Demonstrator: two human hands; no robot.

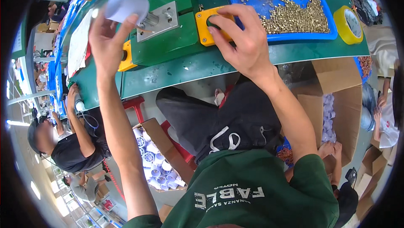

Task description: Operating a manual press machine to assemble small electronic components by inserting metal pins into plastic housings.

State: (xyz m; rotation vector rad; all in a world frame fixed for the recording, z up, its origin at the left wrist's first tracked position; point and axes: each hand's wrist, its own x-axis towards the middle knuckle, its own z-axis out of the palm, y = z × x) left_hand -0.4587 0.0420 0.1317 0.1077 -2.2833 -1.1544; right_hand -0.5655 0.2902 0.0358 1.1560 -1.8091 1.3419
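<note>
Head view: left hand (105, 38) grips a white plastic cup (126, 6) by the steel plate (168, 22) on the green press base (168, 47). Right hand (244, 38) is loosely spread, fingers at the yellow button box (204, 32), beside the blue tray (290, 37) of brass fittings (299, 19).

The scene is brightly and fairly evenly lit by lamps (17, 122), seen as white streaks at the left of the frame, where small patches are washed out. Glints are thrown back by the brass pieces (299, 19) at upper right. The cup (127, 6) at upper left is slightly blurred. Little detail is kept in the dark trousers (248, 102) at centre. The desk (162, 78) edge is bowed by the lens, and the corners are lost in black.
</note>
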